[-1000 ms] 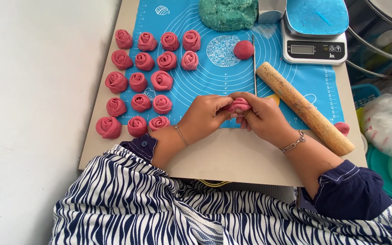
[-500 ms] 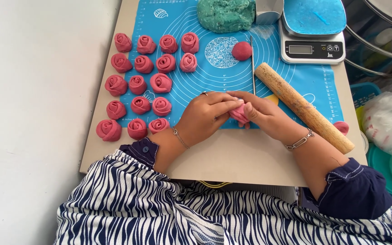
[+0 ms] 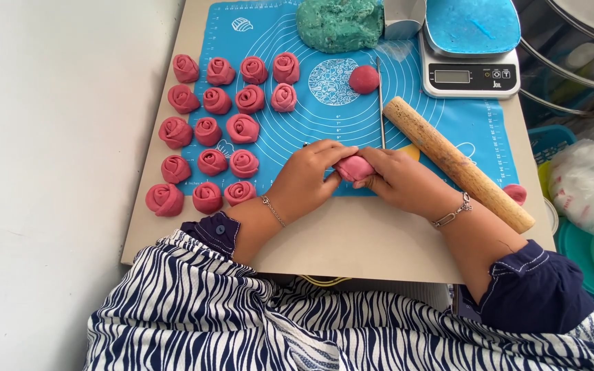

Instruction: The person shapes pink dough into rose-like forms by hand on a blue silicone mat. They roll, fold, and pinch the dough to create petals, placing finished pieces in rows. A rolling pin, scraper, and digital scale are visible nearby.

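Rows of finished pink dough roses [image 3: 218,130] sit at the left of a blue mat [image 3: 352,130]. At the mat's near edge, left hand [image 3: 307,178] and right hand [image 3: 400,182] pinch a pink dough piece [image 3: 354,167] between them; squeezing too hard could flatten it. A rolling pin [image 3: 458,163] lies just right, where an elbow nudge might roll it off the worktop [image 3: 352,240]

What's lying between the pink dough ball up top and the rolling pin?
In the head view, a thin metal rod lies on the blue mat between the pink dough ball and the rolling pin.
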